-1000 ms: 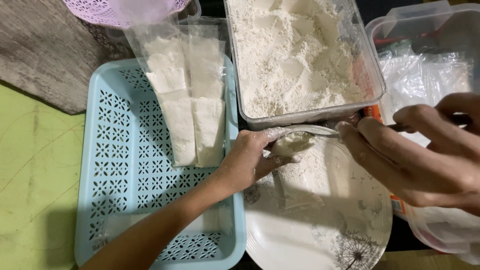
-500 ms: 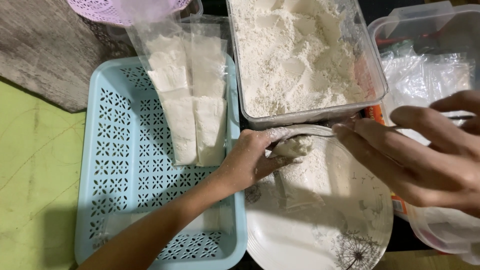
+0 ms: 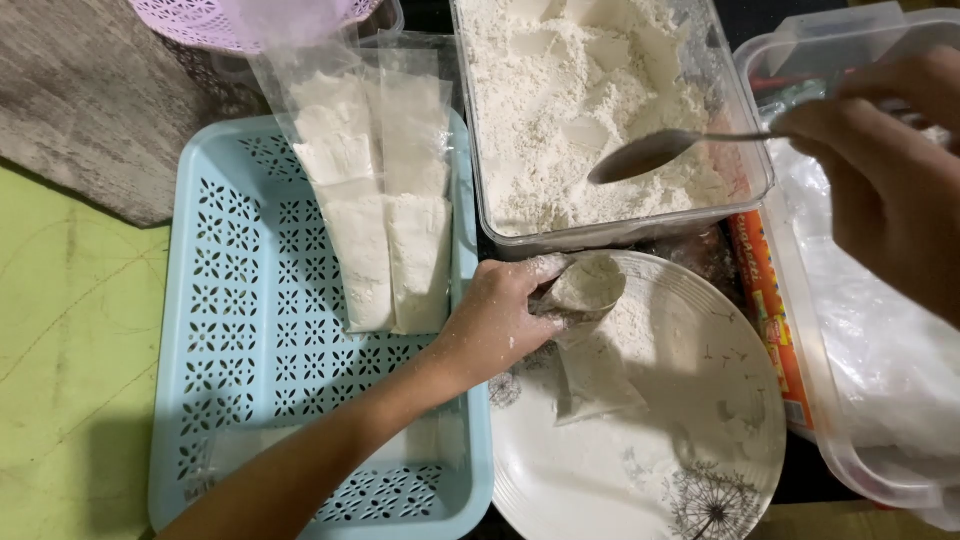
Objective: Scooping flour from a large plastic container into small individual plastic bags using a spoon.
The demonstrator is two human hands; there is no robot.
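My left hand, dusted with flour, holds a small clear plastic bag open at its mouth over a white plate. The bag is partly filled with white flour. My right hand grips a metal spoon, which hovers empty over a clear tub of white flour behind the plate. Several filled flour bags lie in a light blue perforated tray to the left of my left hand.
A clear plastic box holding plastic bags stands at the right, with an orange packet beside it. A pink basket sits at the top left. The surface underneath is green and grey.
My right hand has lifted the spoon away from the bag's mouth and moved it up and right, over the flour tub. My left hand still holds the bag.
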